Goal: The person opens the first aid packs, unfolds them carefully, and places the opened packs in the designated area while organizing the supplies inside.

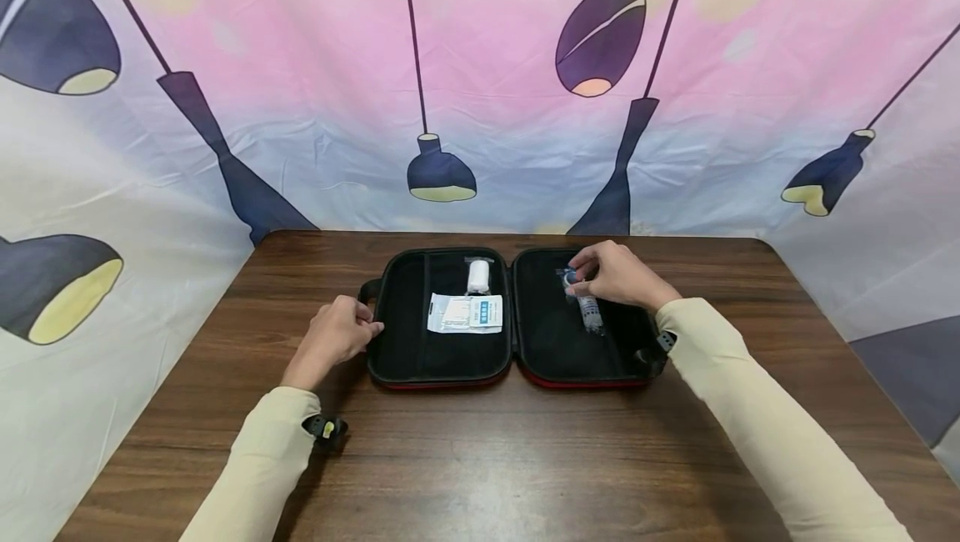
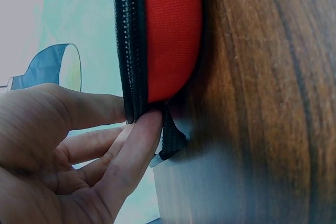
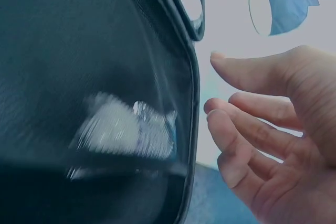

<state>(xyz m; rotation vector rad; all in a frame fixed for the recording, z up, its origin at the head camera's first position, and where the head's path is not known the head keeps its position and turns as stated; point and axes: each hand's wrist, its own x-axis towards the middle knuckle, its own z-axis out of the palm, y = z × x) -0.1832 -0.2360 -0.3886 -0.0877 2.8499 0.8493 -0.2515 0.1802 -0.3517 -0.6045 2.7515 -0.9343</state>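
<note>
A black-lined zip case (image 1: 401, 350) with a red outer shell lies unfolded on the table. My left hand (image 1: 335, 333) pinches its left edge; in the left wrist view, thumb and fingers meet at the zipper (image 2: 131, 45) beside the red shell (image 2: 172, 35). Over the right half is my right hand (image 1: 621, 277), its fingers loosely bent and parted. The right wrist view shows nothing between those fingers. Close below them lies a clear-wrapped item (image 1: 591, 315), blurred in the right wrist view. The left half holds a white roll (image 1: 477, 277) and flat white packets (image 1: 452, 314).
The brown wooden table (image 1: 480, 467) extends around the case. A black carry handle (image 1: 368, 290) sticks out at the case's left side. Behind the table hangs a cloth backdrop (image 1: 337, 67) printed with lamps.
</note>
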